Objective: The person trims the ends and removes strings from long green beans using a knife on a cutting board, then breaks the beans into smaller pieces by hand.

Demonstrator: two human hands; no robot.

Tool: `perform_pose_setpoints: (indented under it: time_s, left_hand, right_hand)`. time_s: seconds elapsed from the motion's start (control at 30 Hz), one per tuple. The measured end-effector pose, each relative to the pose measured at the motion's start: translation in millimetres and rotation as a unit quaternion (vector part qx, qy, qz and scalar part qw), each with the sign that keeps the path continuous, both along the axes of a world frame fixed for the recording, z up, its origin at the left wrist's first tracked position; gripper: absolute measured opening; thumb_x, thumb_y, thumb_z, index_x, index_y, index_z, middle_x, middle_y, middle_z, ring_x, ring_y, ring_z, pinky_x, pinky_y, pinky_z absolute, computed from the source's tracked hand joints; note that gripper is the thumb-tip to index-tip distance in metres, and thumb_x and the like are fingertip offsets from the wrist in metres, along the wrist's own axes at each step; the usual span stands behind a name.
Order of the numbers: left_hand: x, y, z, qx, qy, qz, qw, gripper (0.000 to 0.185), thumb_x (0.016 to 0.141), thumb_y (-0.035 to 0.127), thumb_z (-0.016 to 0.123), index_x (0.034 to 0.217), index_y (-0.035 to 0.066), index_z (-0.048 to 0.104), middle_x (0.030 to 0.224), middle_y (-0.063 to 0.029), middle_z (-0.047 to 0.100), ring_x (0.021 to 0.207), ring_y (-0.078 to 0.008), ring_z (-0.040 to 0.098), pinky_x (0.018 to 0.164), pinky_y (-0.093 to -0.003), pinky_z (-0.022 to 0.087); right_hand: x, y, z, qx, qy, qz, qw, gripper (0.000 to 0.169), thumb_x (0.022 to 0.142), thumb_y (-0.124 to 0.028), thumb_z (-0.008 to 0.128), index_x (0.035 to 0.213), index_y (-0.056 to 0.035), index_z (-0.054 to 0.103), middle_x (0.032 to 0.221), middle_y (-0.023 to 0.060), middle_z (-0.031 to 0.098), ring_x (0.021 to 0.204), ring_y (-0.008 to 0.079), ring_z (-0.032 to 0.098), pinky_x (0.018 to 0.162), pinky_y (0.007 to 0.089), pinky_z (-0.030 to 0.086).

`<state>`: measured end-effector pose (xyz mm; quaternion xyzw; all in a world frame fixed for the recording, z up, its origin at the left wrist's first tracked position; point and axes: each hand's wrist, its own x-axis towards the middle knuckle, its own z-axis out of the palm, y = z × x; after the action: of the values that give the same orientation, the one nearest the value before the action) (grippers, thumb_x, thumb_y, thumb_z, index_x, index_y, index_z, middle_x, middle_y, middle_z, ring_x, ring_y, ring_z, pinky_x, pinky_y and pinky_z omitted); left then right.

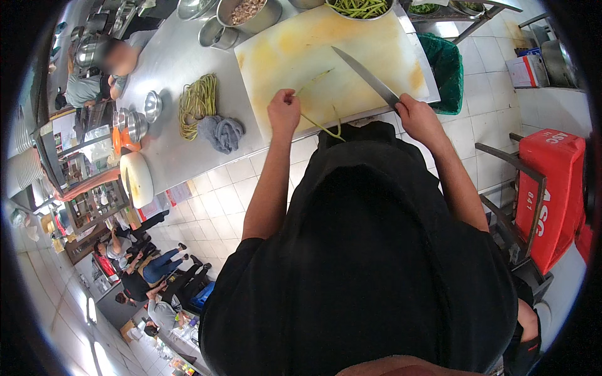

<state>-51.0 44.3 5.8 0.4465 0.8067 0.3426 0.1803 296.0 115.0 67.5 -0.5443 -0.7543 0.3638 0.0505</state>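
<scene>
Between the fingers of my left hand (284,113) is a thin yardlong bean (321,127). One part of it reaches out over the white cutting board (324,35), and another hangs past the near edge and bends back up in front of my apron. Whether this is one bean or two I cannot tell. My right hand (420,120) grips the handle of a large kitchen knife (363,74), its blade pointing away and to the left above the board. Left of the board lies a coiled bundle of yardlong beans (196,101). A metal bowl of cut beans (361,7) sits at the board's far edge.
A grey cloth (221,134) touches the bundle. Metal pots (254,19) stand at the back left, several small metal bowls (153,106) further left. A green-lined bin (439,70) is right of the board, a red crate (548,197) lower right. A co-worker (122,58) leans across the table.
</scene>
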Motion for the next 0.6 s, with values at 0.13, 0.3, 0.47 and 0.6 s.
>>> perform_pose_setpoints:
  time_s: [0.13, 0.3, 0.47, 0.6]
  left_hand:
    - [-27, 2, 49, 0.078, -0.012, 0.020, 0.997, 0.015, 0.084, 0.005, 0.070, 0.098, 0.001, 0.071, 0.083, -0.0094, 0.071, 0.071, -0.0164, 0.065, 0.069, -0.0300, 0.054]
    - [-16, 9, 90, 0.182, 0.024, 0.004, 0.983, 0.014, 0.084, 0.001, 0.070, 0.098, 0.002, 0.070, 0.084, -0.0100, 0.068, 0.068, -0.0186, 0.064, 0.067, -0.0304, 0.053]
    - [39, 6, 40, 0.136, 0.156, -0.136, 0.969, 0.010, 0.083, 0.003, 0.069, 0.092, 0.005, 0.068, 0.086, -0.0130, 0.064, 0.072, -0.0304, 0.065, 0.065, -0.0395, 0.053]
    - [73, -7, 1, 0.073, 0.133, -0.174, 0.973, 0.008, 0.083, 0.006, 0.067, 0.091, 0.006, 0.068, 0.087, -0.0142, 0.065, 0.079, -0.0346, 0.065, 0.069, -0.0424, 0.053]
  right_hand:
    - [12, -11, -13, 0.011, 0.047, -0.022, 0.999, 0.023, 0.098, -0.024, 0.054, 0.097, -0.0014, 0.057, 0.085, 0.0291, 0.065, 0.085, 0.0510, 0.062, 0.074, 0.0597, 0.046]
    - [28, -11, -18, 0.034, 0.089, -0.044, 0.995, 0.022, 0.099, -0.023, 0.055, 0.095, -0.0013, 0.056, 0.084, 0.0289, 0.065, 0.084, 0.0506, 0.062, 0.072, 0.0590, 0.046]
    - [33, -12, -15, 0.044, 0.099, -0.035, 0.994, 0.020, 0.099, -0.023, 0.054, 0.097, -0.0023, 0.056, 0.085, 0.0287, 0.065, 0.085, 0.0503, 0.062, 0.073, 0.0589, 0.047]
    - [28, -18, -7, 0.023, 0.051, 0.011, 0.998, 0.019, 0.099, -0.023, 0.054, 0.102, -0.0052, 0.059, 0.087, 0.0273, 0.067, 0.085, 0.0489, 0.063, 0.076, 0.0585, 0.049]
